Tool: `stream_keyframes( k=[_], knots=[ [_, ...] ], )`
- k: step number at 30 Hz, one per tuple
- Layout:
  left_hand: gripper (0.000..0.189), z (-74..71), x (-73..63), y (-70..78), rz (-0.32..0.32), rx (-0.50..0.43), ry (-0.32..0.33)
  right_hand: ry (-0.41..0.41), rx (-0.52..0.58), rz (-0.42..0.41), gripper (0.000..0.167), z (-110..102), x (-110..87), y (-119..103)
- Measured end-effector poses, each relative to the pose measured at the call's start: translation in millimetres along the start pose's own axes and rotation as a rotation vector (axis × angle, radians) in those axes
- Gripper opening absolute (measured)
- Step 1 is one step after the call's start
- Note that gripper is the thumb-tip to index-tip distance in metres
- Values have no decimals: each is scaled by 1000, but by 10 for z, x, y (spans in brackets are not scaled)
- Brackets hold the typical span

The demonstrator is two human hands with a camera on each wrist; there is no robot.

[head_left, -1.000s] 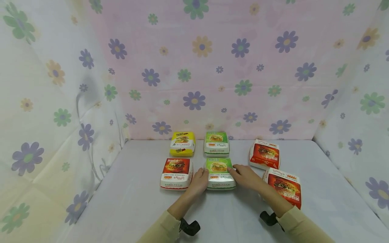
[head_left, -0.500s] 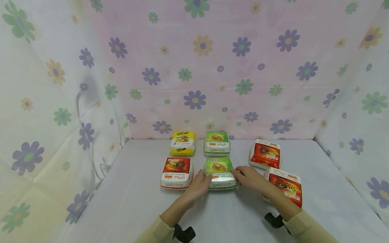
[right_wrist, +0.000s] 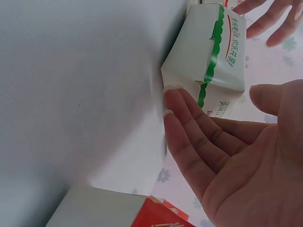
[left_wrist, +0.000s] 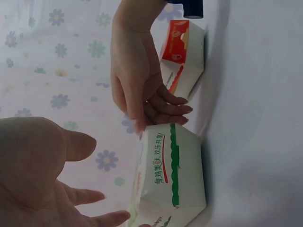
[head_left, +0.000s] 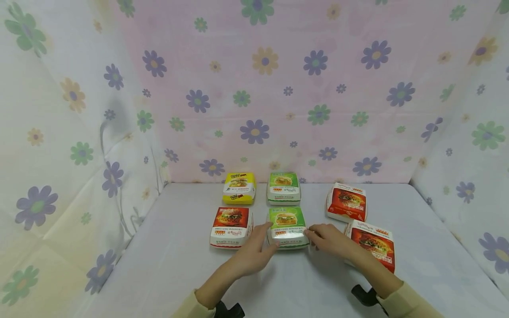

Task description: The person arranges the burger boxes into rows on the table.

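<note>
A green-and-white burger box (head_left: 287, 227) with a burger picture sits flat on the table, front row, between the two hands. My left hand (head_left: 254, 254) is at its left front corner with thumb and fingers spread. In the left wrist view that hand (left_wrist: 38, 177) appears apart from the burger box (left_wrist: 165, 177), palm facing it. On the right side, my right hand (head_left: 328, 238) has its fingertips at the box's side wall. The right wrist view shows the right hand (right_wrist: 232, 161) with long, relaxed fingers beside the white side of the box (right_wrist: 194, 52).
A red burger box (head_left: 230, 226) stands left of the left hand. Behind are a yellow box (head_left: 239, 187) and another green box (head_left: 283, 187). Two red boxes, one farther back (head_left: 347, 201) and one nearer (head_left: 372, 243), stand right, the nearer partly behind the right forearm. Flowered cloth (head_left: 254, 110) walls surround the table.
My left hand has loosened from the green burger box and drawn back toward me, its fingers spreading. My right hand has slid slightly nearer along the box's right side. The boxes stay in place.
</note>
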State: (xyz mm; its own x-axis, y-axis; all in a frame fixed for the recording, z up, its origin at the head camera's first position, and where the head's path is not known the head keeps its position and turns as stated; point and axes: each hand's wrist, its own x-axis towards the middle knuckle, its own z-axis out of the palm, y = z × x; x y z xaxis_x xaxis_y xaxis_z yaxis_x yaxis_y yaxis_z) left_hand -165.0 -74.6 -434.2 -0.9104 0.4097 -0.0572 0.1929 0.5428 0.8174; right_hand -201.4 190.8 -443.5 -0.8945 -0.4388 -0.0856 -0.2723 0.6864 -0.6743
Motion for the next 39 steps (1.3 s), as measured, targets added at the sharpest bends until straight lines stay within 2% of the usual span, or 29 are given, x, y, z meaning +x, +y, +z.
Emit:
stream_keyframes(
  k=[5,11,18,26,35,39],
  knots=[
    [62,-35,-7,17,59,50,-34,-21,-5,5,31,-1,-40,-38],
    [62,-73,19,58,89,64,-50,-27,-25,-30,31,-12,-79,-78],
    [61,-117,35,198,110,113,-53,-36,-43,-24,41,-51,-157,-102],
    [59,-126,84,350,143,169,-66,-73,-48,-59,37,-120,-261,-110],
    [60,-33,223,501,153,136,-81,-119,-64,-44,44,-255,-482,-85],
    [58,28,307,545,173,100,-80,-108,-65,-42,44,-355,-557,-48]
  ],
)
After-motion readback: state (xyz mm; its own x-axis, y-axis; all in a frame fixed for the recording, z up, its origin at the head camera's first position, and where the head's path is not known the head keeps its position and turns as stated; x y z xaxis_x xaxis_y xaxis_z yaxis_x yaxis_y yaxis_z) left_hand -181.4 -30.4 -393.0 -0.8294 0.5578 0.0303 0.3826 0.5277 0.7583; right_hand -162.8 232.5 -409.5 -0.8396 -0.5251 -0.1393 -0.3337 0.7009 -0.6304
